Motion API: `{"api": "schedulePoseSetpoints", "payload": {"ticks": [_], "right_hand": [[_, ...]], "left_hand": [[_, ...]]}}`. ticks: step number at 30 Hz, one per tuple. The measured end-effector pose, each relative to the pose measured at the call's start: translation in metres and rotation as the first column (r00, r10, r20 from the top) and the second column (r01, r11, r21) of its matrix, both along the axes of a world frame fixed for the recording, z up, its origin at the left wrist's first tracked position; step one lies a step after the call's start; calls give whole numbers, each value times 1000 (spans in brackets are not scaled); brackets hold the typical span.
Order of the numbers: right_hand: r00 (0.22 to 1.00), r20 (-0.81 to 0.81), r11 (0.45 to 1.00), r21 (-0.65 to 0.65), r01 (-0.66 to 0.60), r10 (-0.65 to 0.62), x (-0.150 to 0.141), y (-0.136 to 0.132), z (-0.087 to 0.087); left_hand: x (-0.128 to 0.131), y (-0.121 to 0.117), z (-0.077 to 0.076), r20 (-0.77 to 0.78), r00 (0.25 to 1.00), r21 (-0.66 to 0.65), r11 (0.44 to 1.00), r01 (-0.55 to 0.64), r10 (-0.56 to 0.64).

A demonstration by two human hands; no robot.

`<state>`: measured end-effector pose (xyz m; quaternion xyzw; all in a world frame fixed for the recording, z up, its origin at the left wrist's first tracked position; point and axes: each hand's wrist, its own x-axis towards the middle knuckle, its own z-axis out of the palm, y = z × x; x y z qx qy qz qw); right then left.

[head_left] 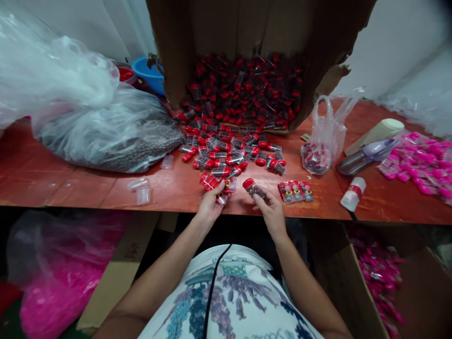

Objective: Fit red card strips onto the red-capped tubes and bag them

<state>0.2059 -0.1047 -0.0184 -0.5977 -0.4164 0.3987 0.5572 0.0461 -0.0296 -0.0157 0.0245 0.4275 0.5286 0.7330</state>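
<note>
Near the table's front edge, my left hand (211, 203) is closed on several small red printed labels (211, 181), fanned out between thumb and fingers. To its right, my right hand (270, 207) grips a small clear bottle with a red cap (249, 184), dark beads showing inside it. The bottle is tilted, cap towards the upper left, and apart from the labels. Just beyond my hands lies a pile of similar red-capped bottles (226, 149). More red labels (295, 191) lie in a row to the right of my right hand.
An open cardboard box (335, 77) full of bottles stands behind. On the left sits a plastic bag of dark beads (137, 146), with empty clear tubes (143, 194) before it. On the right are a small plastic bag (319, 146), a tape roll (353, 194) and pink-capped bottles (420, 162).
</note>
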Motion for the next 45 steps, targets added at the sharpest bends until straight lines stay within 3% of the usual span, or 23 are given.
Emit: {"api": "schedulePoseSetpoints", "payload": {"ticks": [2, 5, 15, 20, 26, 32, 35, 41, 45], "right_hand": [[991, -134, 999, -39, -9, 4, -9, -10, 3], [984, -180, 998, -51, -25, 15, -15, -15, 4], [993, -104, 997, -43, -67, 62, -18, -18, -7], [974, -193, 990, -48, -129, 118, -13, -19, 0], [986, -110, 992, 12, -128, 128, -8, -22, 2], [919, -372, 981, -87, -173, 130, -7, -26, -1], [951, -277, 986, -54, -155, 135, -7, -28, 1], [988, 109, 988, 104, -118, 106, -8, -35, 5], [991, 121, 991, 117, -71, 57, -10, -37, 4]], "left_hand": [[5, -1, -2, 2, 1000, 8, 1000, 18, -18], [12, -4, -2, -23, 999, 28, 999, 39, -38], [9, -16, 9, -203, 979, 248, 967, 52, -1], [12, -24, 16, -271, 960, 355, 918, 174, -77], [14, -29, 25, -322, 941, 418, 876, 243, -108], [14, -31, 30, -327, 926, 431, 843, 322, -186], [16, -32, 30, -315, 933, 402, 866, 295, -172], [19, -33, 26, -292, 947, 421, 870, 256, -137], [17, -33, 25, -290, 941, 407, 868, 284, -172]]}}
